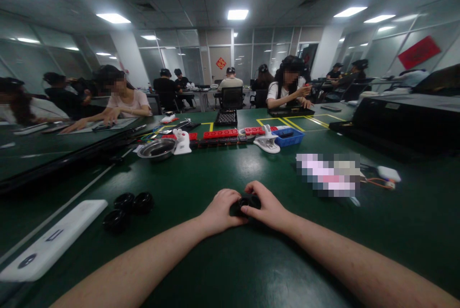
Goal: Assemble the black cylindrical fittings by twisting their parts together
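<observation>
Both hands meet over the green table (230,255), around small black round parts (245,204). My left hand (223,208) curves its fingers and thumb around the left side of a black part. My right hand (266,206) has its thumb and fingers closed on the right side, where another dark round shape shows. Whether these are one part or two touching is unclear. To the left, three glossy black round pieces (143,202) stand close together on the table.
A white panel (57,238) lies at the left. Farther back are a metal bowl (158,148), white clamps (267,140), red blocks (221,134) and a blue bin (287,137). A black case (402,121) stands at the right. People sit across the table.
</observation>
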Demonstrator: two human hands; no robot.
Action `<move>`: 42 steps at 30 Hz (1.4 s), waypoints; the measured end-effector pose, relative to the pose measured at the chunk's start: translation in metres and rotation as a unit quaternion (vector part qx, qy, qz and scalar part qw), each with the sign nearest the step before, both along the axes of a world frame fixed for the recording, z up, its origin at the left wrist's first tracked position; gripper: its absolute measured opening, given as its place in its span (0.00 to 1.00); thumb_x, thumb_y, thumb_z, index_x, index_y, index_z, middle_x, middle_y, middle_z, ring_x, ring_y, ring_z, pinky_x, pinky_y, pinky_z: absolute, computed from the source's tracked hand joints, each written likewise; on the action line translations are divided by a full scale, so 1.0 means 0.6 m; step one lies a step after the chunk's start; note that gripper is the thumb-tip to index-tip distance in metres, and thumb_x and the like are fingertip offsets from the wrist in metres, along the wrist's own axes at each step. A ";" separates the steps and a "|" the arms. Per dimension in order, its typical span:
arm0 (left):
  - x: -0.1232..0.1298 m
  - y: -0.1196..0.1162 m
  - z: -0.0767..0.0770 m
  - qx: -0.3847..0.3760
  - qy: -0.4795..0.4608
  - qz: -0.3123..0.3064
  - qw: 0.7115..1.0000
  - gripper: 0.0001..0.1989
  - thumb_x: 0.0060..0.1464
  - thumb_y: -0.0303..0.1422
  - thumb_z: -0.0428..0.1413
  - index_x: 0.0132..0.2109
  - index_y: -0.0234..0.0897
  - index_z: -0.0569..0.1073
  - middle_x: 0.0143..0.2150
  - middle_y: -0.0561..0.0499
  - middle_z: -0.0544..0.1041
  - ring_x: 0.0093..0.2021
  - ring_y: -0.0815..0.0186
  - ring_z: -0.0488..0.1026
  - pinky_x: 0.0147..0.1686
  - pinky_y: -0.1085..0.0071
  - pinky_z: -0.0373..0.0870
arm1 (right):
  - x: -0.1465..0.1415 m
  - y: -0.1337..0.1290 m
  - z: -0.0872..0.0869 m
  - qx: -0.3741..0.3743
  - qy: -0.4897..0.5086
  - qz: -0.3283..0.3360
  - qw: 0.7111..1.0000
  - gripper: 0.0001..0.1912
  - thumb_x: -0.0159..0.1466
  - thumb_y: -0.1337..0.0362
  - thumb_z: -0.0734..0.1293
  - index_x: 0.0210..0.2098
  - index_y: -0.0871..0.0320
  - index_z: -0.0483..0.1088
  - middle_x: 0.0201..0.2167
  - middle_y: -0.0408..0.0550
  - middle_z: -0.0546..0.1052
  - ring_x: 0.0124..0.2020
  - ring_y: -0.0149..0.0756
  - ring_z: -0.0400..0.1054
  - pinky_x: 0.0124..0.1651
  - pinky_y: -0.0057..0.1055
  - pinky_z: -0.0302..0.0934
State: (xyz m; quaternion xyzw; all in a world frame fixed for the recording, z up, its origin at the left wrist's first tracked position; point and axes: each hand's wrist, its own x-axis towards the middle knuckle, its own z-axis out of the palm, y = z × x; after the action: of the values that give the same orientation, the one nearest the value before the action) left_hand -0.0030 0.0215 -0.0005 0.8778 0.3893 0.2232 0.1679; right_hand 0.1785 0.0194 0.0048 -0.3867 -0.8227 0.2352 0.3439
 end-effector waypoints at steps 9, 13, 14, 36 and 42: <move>0.000 -0.001 0.000 0.001 0.006 0.001 1.000 0.20 0.40 0.40 0.61 0.41 0.37 0.68 0.41 0.49 0.70 0.43 0.60 0.65 0.45 0.63 0.60 | 0.001 0.000 0.007 0.004 0.004 0.090 0.996 0.12 0.55 0.68 0.62 0.40 0.57 0.63 0.38 0.48 0.66 0.41 0.38 0.61 0.44 0.36 0.56; 0.001 -0.001 0.002 0.004 0.007 -0.004 1.000 0.17 0.39 0.38 0.61 0.37 0.36 0.69 0.40 0.49 0.70 0.42 0.60 0.65 0.44 0.64 0.60 | 0.000 0.001 0.004 -0.010 -0.008 0.014 1.000 0.15 0.52 0.61 0.67 0.37 0.58 0.62 0.33 0.46 0.66 0.35 0.37 0.61 0.37 0.33 0.58; 0.001 -0.001 0.003 0.004 0.006 -0.004 1.000 0.17 0.39 0.38 0.61 0.37 0.36 0.69 0.40 0.49 0.70 0.42 0.60 0.65 0.44 0.64 0.60 | -0.001 0.000 0.005 -0.007 -0.012 0.007 1.000 0.14 0.51 0.61 0.67 0.35 0.58 0.62 0.32 0.45 0.66 0.34 0.36 0.61 0.36 0.32 0.58; -0.001 -0.001 -0.002 0.009 0.004 -0.001 1.000 0.18 0.40 0.40 0.60 0.39 0.36 0.69 0.41 0.48 0.70 0.43 0.60 0.65 0.46 0.64 0.59 | -0.001 -0.003 0.008 -0.001 0.000 0.076 0.997 0.20 0.52 0.70 0.64 0.44 0.59 0.59 0.41 0.49 0.66 0.43 0.39 0.60 0.47 0.36 0.55; 0.001 -0.003 0.006 0.001 0.004 -0.002 1.000 0.16 0.41 0.39 0.60 0.38 0.37 0.69 0.40 0.49 0.70 0.42 0.60 0.65 0.44 0.64 0.60 | -0.003 -0.002 0.005 -0.005 -0.019 0.010 1.000 0.14 0.50 0.63 0.68 0.34 0.58 0.62 0.33 0.45 0.66 0.35 0.38 0.61 0.38 0.34 0.58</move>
State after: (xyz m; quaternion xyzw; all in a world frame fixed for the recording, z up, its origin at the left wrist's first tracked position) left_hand -0.0021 0.0199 0.0030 0.8797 0.3878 0.2194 0.1663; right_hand 0.1766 0.0183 0.0079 -0.3847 -0.8319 0.2347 0.3237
